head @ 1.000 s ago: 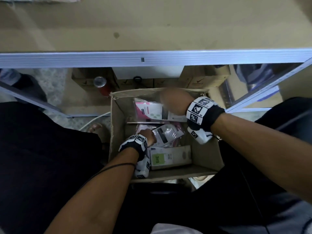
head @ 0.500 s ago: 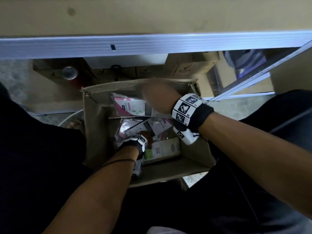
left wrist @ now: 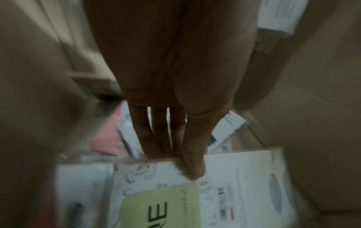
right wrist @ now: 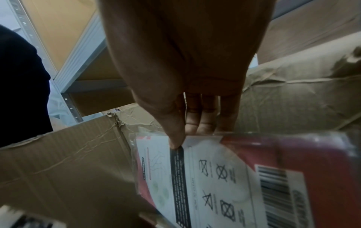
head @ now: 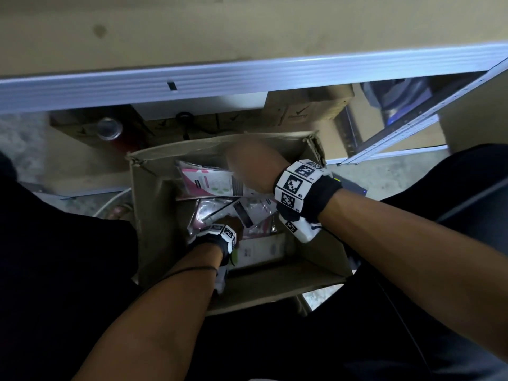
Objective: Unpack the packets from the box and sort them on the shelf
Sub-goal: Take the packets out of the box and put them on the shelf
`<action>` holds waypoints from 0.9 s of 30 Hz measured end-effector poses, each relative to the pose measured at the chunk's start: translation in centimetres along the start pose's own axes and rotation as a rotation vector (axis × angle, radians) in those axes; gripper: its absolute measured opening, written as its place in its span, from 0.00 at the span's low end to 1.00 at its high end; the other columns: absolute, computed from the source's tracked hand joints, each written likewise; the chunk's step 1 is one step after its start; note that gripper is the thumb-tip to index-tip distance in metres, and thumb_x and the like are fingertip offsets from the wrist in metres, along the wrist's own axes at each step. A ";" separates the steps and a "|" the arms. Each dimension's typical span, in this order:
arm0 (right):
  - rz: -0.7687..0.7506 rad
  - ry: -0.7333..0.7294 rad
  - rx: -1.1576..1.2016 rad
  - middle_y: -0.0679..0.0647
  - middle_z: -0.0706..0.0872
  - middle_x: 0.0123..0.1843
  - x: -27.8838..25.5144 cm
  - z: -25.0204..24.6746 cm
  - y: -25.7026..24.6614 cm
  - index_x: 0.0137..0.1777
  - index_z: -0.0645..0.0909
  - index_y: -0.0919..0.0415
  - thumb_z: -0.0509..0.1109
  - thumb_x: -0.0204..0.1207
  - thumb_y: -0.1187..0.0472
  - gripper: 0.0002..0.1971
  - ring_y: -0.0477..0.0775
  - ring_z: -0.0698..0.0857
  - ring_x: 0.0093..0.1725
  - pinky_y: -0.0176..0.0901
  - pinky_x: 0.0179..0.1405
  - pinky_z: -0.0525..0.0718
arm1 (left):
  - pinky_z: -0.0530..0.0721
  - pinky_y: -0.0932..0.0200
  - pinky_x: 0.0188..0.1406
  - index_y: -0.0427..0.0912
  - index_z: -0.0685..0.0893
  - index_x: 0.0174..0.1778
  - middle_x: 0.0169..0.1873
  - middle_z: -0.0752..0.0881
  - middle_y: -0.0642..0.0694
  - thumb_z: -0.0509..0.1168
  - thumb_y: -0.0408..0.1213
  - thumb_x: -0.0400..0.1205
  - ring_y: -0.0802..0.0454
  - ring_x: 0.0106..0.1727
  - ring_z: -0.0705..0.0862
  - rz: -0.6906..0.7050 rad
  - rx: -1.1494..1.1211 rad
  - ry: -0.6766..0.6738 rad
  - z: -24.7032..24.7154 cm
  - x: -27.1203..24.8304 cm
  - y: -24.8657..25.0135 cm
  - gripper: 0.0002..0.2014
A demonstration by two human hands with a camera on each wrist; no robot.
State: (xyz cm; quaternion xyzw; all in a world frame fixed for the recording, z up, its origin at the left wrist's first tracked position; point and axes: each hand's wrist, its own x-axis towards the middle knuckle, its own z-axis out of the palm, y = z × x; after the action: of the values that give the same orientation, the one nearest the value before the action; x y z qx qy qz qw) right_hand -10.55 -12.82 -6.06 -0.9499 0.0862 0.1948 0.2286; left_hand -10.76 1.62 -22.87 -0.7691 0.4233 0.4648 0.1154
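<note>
Shelf (head: 247, 75) above open box (head: 154, 215), left hand (left wrist: 175, 108) pinching green-labelled packet (left wrist: 195, 192), right hand (right wrist: 185, 77) pinching red-and-white packet (right wrist: 224, 177) by its upper edge

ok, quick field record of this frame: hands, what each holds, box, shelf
left hand: deep in the cardboard box, pinches the top edge of a packet with a green label
right hand: near the far side of the box, pinches the top edge of a red and white packet with a barcode
box contents: several more packets, overlapping
shelf: metal edge above and beyond the box; no packets visible on it
stage: both packets gripped, not yet out of the box
</note>
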 end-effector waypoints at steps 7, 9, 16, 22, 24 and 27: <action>0.016 -0.020 -0.007 0.57 0.86 0.49 -0.5 0.0 -0.7 0.50 0.79 0.61 0.65 0.80 0.68 0.04 0.60 0.86 0.47 0.53 0.49 0.86 | 0.74 0.47 0.80 0.31 0.68 0.82 0.81 0.71 0.31 0.65 0.29 0.85 0.36 0.82 0.71 -0.171 0.071 0.066 0.1 -1.3 -3.8 0.28; 0.020 -0.016 -0.009 0.57 0.86 0.48 -0.6 0.0 -0.7 0.49 0.80 0.61 0.65 0.80 0.68 0.04 0.60 0.85 0.46 0.51 0.47 0.85 | 0.67 0.44 0.84 0.33 0.60 0.87 0.85 0.63 0.31 0.69 0.28 0.81 0.36 0.87 0.62 -0.145 0.022 0.029 0.4 -1.5 -4.3 0.38; 0.038 -0.006 -0.005 0.57 0.86 0.46 -0.5 0.3 -0.7 0.47 0.80 0.61 0.64 0.79 0.68 0.04 0.60 0.86 0.44 0.54 0.45 0.86 | 0.77 0.42 0.77 0.38 0.69 0.83 0.83 0.68 0.34 0.71 0.31 0.80 0.35 0.82 0.71 -0.108 0.032 0.040 1.6 -1.7 -5.1 0.33; 0.020 -0.023 -0.060 0.56 0.85 0.49 -0.5 0.8 -1.3 0.45 0.78 0.56 0.66 0.79 0.68 0.06 0.59 0.85 0.47 0.53 0.48 0.86 | 0.84 0.46 0.69 0.37 0.86 0.66 0.66 0.87 0.36 0.77 0.32 0.75 0.37 0.67 0.86 -0.100 -0.057 0.088 0.0 -1.8 -4.3 0.22; 0.017 -0.035 -0.090 0.58 0.85 0.52 -0.8 0.8 -1.7 0.47 0.79 0.56 0.66 0.79 0.69 0.06 0.60 0.85 0.50 0.54 0.50 0.86 | 0.83 0.49 0.69 0.36 0.87 0.65 0.65 0.88 0.36 0.79 0.35 0.74 0.37 0.66 0.86 -0.088 -0.085 0.108 -0.5 -2.3 -4.0 0.23; 0.015 -0.035 -0.143 0.60 0.85 0.57 -1.2 0.8 -2.4 0.50 0.80 0.58 0.65 0.79 0.70 0.07 0.63 0.86 0.54 0.57 0.54 0.86 | 0.84 0.53 0.60 0.35 0.89 0.61 0.60 0.89 0.37 0.80 0.40 0.73 0.37 0.61 0.88 -0.047 -0.079 0.139 -2.1 -3.3 -3.5 0.22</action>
State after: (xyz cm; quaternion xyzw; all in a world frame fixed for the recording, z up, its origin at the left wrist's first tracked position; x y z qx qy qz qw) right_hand -11.37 -10.25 -5.29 -0.9596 0.0754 0.2185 0.1603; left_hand -7.52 4.36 -19.85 -0.8133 0.3934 0.4235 0.0663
